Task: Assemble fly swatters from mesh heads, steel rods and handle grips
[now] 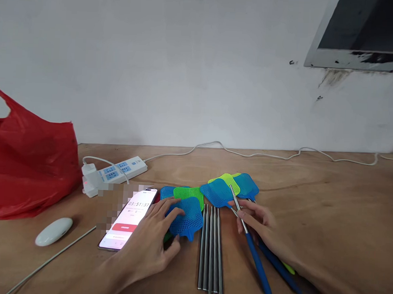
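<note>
My right hand pinches a telescopic fly swatter handle, a thin metal rod with a long blue grip, slanting toward me. Its bare tip lies over the mesh heads. My left hand is spread, fingers apart, at the edge of a blue fly swatter head; whether it touches the head I cannot tell. Behind lie a bright green head, a blue head and a yellow-green head. Several bare metal rods stand side by side between my hands. Another blue handle lies beneath my right hand.
A lit phone with a timer lies beside my left hand. Behind it is a white power strip with a charger plugged in. A red plastic bag and a white mouse-shaped object are at left. A cable runs along the wall.
</note>
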### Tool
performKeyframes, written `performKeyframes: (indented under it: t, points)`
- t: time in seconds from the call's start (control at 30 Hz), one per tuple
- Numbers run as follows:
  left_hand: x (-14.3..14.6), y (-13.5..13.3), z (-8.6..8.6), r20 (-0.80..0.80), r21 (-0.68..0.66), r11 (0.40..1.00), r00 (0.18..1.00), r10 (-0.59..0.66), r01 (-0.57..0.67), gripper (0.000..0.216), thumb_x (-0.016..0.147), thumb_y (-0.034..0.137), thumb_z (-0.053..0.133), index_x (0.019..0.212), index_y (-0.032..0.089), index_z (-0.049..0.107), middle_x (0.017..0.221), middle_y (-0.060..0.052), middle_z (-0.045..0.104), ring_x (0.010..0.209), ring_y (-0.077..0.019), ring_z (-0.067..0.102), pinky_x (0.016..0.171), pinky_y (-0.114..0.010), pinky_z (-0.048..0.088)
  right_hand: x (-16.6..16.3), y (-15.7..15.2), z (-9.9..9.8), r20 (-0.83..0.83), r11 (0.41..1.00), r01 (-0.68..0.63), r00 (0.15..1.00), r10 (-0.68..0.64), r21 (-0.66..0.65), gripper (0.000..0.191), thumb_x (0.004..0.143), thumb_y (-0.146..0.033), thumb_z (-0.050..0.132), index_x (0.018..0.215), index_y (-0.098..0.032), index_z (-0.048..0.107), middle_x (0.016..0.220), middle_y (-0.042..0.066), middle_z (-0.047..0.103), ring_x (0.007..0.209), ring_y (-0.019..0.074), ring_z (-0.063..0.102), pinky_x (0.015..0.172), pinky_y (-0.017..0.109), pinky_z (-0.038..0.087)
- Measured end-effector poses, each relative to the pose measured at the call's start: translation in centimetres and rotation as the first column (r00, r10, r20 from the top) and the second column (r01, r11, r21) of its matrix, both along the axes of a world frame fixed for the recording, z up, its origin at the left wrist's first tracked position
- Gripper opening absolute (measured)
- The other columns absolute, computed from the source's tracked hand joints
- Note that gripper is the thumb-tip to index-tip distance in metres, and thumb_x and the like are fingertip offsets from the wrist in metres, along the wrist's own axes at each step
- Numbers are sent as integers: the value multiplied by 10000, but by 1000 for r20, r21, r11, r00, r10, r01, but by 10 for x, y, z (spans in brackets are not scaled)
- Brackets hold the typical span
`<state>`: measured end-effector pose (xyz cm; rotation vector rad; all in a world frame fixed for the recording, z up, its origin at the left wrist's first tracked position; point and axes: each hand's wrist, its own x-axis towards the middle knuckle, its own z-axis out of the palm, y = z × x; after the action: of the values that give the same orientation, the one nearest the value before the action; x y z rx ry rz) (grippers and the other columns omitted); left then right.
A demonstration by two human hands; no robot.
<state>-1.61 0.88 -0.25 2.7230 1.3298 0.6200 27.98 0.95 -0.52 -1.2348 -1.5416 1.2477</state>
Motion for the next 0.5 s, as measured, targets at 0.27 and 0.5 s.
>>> performKeyframes:
  t: [0.27, 0.5]
  points:
    - [4, 0, 5, -45, -69, 997, 999, 28, -31, 359, 745, 236, 603, 1100, 217, 550, 1354, -139, 572, 1316, -384, 461, 1050, -603, 413, 0, 2, -1, -13, 1000, 0, 1000, 0, 17, 507, 887, -567, 565, 1153, -147, 662, 611, -12, 617, 455, 91, 396, 406, 218, 297]
    - [1, -1, 3, 6, -53, 998, 1000, 19, -18, 388, 740, 293, 652, 1112, 236, 558, 1345, -116, 574, 1242, -383, 515, 1013, -586, 439, -4, 0, 3, -9, 999, 18, 1000, -18, 35, 502, 853, -579, 612, 1115, -151, 632, 665, 20, 699, 474, 108, 421, 419, 234, 302]
